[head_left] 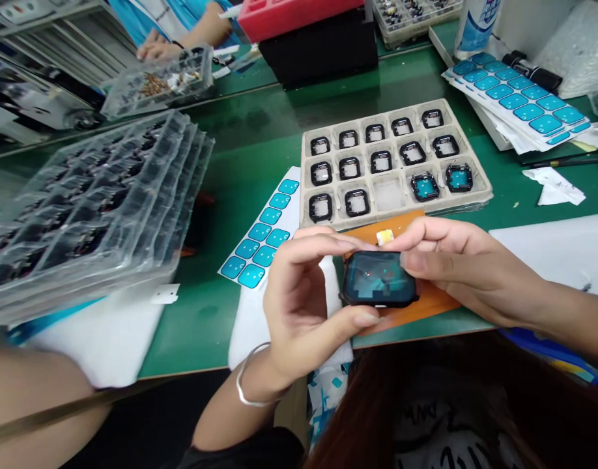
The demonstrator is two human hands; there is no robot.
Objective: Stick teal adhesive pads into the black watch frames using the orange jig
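Note:
A black smartwatch case (378, 279) with a dark glossy face is held up between both hands near the table's front edge. My left hand (303, 293) grips it from the left, thumb along the lower edge and fingers along the upper. At its upper right corner, my right hand (455, 260) pinches it between thumb and fingers. Beneath lies an orange mat (416, 316) with a small yellow-and-white piece (385, 236) behind the case. Beyond the hands sits a beige tray (397, 185) of black watch frames, two showing blue inside; one compartment in its front row holds no frame.
Stacked clear trays (147, 215) of dark parts stand at left. A sheet of blue stickers (264, 238) lies beside the beige tray; more sticker sheets (518, 98) lie at back right. A black box (323, 55) with a red tray stands behind. Another person's hands (157, 49) are at the back left.

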